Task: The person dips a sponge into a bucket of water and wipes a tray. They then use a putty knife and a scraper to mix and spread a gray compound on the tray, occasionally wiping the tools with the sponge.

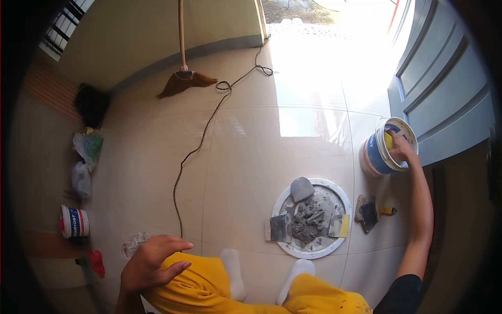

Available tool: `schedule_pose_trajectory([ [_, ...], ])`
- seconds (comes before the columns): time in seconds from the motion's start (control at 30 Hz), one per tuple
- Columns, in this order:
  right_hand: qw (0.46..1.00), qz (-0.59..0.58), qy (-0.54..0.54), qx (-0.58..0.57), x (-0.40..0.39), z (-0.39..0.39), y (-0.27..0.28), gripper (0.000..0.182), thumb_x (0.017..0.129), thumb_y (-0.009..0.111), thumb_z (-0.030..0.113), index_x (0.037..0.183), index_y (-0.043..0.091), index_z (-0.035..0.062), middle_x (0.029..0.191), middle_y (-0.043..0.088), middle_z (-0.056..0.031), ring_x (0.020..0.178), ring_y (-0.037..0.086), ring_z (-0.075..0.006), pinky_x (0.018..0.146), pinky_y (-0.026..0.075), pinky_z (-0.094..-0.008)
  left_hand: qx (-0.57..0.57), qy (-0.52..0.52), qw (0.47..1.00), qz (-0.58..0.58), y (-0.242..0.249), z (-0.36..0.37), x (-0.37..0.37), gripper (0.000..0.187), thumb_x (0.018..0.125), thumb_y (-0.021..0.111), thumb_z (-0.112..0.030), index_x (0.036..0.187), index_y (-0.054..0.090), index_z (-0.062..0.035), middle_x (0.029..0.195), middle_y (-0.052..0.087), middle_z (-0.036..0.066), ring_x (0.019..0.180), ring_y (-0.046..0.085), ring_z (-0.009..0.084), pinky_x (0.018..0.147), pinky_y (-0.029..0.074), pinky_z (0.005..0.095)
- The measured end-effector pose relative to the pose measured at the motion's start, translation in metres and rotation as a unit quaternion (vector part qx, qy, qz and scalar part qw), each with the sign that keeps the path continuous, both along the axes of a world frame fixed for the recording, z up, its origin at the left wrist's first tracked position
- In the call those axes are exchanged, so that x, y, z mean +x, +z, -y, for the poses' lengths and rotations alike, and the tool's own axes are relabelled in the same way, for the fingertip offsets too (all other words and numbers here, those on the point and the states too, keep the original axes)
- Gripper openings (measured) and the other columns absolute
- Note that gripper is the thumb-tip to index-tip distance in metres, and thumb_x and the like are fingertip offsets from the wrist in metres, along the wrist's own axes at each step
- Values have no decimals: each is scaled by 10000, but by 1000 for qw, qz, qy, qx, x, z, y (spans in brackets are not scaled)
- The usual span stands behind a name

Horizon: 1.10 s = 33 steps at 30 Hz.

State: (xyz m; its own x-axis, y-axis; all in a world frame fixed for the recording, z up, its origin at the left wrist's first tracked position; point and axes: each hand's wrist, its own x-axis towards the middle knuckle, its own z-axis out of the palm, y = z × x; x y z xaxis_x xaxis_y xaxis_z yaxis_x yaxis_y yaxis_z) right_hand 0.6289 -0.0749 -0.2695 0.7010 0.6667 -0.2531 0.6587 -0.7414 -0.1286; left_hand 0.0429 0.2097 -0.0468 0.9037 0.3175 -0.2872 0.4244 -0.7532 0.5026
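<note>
My right hand reaches into the mouth of a white-and-blue paint bucket by the door, its fingers closed on a yellow sponge. Above my left knee, my left hand hangs with thumb and fingers apart and nothing in it. On the floor before my feet lies a round white tray with a heap of wet grey mortar. Around its rim rest a grey rounded scraper, a dark flat spreader and a yellow-edged spreader.
Right of the tray lie a dark flat blade and a yellow-handled tool. A black cord crosses the tiles. A broom leans at the wall. Plastic bags and a small tub stand left. A grey door stands open.
</note>
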Motion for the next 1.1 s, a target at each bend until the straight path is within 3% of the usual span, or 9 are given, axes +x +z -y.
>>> schedule_pose_trajectory([
  [0.1, 1000, -13, -7, 22, -8, -11, 22, 716, 578, 744, 286, 1190, 515, -9, 1058, 593, -257, 1013, 574, -358, 862, 458, -402, 43, 15, 999, -23, -8, -6, -13, 302, 775, 680, -200, 1032, 604, -61, 925, 625, 126, 892, 597, 288, 816, 464, 378],
  [0.17, 990, -52, -120, -54, -13, -23, 35, 615, 576, 738, 318, 1084, 597, 1, 1028, 608, -248, 1002, 581, -347, 854, 464, -397, 58, 24, 997, -53, -9, -5, -22, 300, 776, 677, -198, 1030, 602, -58, 916, 625, 127, 890, 600, 284, 804, 470, 371],
  [0.2, 994, -26, -98, 38, -20, -19, 37, 538, 579, 721, 325, 984, 630, -18, 988, 620, -245, 979, 587, -345, 842, 465, -395, 38, 26, 998, -47, -8, -7, -23, 296, 776, 674, -197, 1025, 601, -55, 906, 625, 128, 879, 603, 281, 789, 475, 362],
  [0.3, 990, -58, -89, 93, 2, -4, 12, 519, 572, 717, 303, 965, 620, -21, 979, 619, -243, 955, 588, -357, 836, 459, -396, -11, 38, 999, -37, -6, -8, -24, 289, 777, 669, -192, 1019, 599, -51, 888, 623, 129, 853, 607, 281, 764, 483, 349],
  [0.47, 989, -53, -99, 96, 1, 2, -3, 500, 631, 570, 52, 1129, 541, 21, 1016, 604, -248, 998, 560, -384, 866, 434, -390, -18, 43, 998, -35, -3, -8, -23, 274, 784, 663, -190, 1009, 600, -46, 872, 619, 132, 825, 613, 273, 744, 488, 339],
  [0.6, 989, -23, -33, 143, 4, 5, -11, 483, 666, 547, 65, 1148, 549, 26, 1044, 598, -254, 1009, 555, -392, 865, 432, -386, -16, 33, 999, -17, -2, -6, -25, 262, 789, 660, -188, 999, 605, -41, 864, 618, 134, 821, 616, 270, 737, 489, 336],
  [0.83, 973, -131, -139, 129, -29, -18, 33, 409, 631, 603, 135, 999, 614, -43, 836, 649, -159, 751, 627, -230, 694, 476, -343, 7, 43, 999, -7, -4, -4, -30, 259, 804, 647, -198, 1003, 606, -37, 879, 622, 129, 835, 613, 281, 753, 487, 341],
  [1.03, 984, 17, -34, 172, 0, -1, -5, 376, 639, 482, -18, 988, 622, -23, 913, 635, -221, 919, 597, -347, 819, 449, -382, 22, 47, 999, -10, -9, -2, -34, 268, 828, 615, -224, 1018, 607, -36, 916, 625, 140, 854, 602, 298, 787, 473, 369],
  [1.1, 988, -2, 0, 155, -19, -15, 13, 397, 638, 471, -41, 995, 640, -5, 972, 619, -249, 954, 581, -386, 859, 436, -404, 24, 33, 999, -6, -8, -2, -33, 267, 825, 618, -225, 1015, 609, -38, 929, 626, 141, 861, 597, 304, 792, 471, 370],
])
